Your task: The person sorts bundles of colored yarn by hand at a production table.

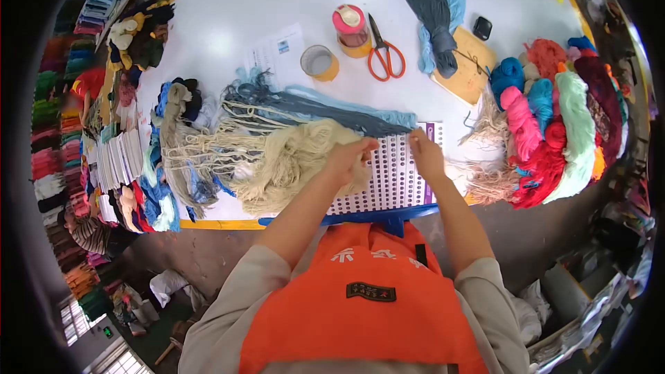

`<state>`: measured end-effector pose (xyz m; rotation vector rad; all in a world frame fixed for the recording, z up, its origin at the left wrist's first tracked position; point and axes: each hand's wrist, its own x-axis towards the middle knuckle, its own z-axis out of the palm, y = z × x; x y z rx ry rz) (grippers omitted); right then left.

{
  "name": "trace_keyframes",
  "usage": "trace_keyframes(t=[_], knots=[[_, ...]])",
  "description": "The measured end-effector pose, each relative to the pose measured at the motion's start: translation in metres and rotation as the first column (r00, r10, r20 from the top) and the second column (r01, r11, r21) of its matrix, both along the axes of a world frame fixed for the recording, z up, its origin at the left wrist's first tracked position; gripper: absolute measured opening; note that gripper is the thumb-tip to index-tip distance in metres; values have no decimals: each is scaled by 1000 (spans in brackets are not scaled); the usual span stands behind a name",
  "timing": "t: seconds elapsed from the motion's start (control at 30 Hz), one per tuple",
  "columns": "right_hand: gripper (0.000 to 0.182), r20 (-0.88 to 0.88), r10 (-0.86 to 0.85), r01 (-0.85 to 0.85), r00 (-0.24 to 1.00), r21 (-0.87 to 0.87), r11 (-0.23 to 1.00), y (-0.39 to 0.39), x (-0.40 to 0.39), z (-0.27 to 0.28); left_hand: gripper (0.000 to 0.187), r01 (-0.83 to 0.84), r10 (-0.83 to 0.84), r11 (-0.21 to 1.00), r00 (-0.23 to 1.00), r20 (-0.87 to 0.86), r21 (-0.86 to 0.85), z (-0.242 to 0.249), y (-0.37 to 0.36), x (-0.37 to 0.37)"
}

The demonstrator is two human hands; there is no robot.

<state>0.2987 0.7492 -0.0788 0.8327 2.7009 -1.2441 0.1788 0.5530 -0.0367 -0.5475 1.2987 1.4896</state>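
Over a white card with rows of dark holes (391, 176) are both of my hands. My left hand (352, 159) is at the right end of a cream yarn bundle (298, 159), its fingers curled together; what they hold is too small to make out. My right hand (426, 156) is pinched near the card's upper right part, beside the tip of the blue-grey yarn (312, 111). Whatever lies between its fingertips cannot be made out. Light blue strands run along the blue-grey yarn.
Red-handled scissors (386, 59), a tape roll (319, 63) and a pink-topped container (352, 28) stand beyond my hands. Colourful skeins (571, 131) are piled at the right. A notebook (467, 66) lies under yarn ends. A person in striped clothing (90, 234) is at far left.
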Motion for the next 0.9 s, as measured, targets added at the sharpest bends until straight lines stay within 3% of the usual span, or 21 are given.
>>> trace_keyframes(t=[0.03,0.1,0.17,0.23,0.3,0.43,0.5,0.53,0.6,0.63,0.7,0.83,0.9], knots=[[16,23,45,-45,999,1,999,-7,-8,-6,19,16,-17,993,1000,-12,-116,-4,20,1],[16,73,94,-95,993,15,995,-16,-18,-9,23,16,-22,985,999,-32,-173,-27,38,5],[16,54,125,-127,991,44,991,-16,-19,-8,26,212,-323,899,912,-252,-383,-23,48,10],[15,61,122,-123,991,9,992,-15,-18,-3,33,255,-411,864,855,-316,-435,-20,50,11],[14,91,155,-157,984,13,987,-13,-18,0,29,358,-606,770,671,-428,-529,-35,47,11],[14,70,133,-132,989,-24,991,-10,-17,-2,31,394,-651,744,610,-452,-540,-49,50,19],[14,71,131,-128,989,-42,991,-8,-18,1,31,235,-630,721,616,-474,-652,-60,53,22],[15,81,141,-136,987,-65,989,-7,-18,3,31,238,-632,719,616,-471,-654,-64,51,25],[17,91,150,-142,984,-88,986,-5,-18,2,31,233,-775,611,372,-511,-757,-44,57,26],[16,78,151,-144,985,-90,986,-5,-18,2,31,234,-776,609,372,-509,-758,-40,60,26],[16,66,150,-143,986,-96,985,-5,-18,1,29,265,-544,770,749,-379,-580,-35,65,24],[15,34,141,-138,989,-79,987,-5,-17,-1,27,168,-490,810,719,-492,-561,-36,64,22],[13,6,138,-137,990,-58,989,-5,-16,-2,24,125,-554,798,538,-635,-589,-43,61,21]])
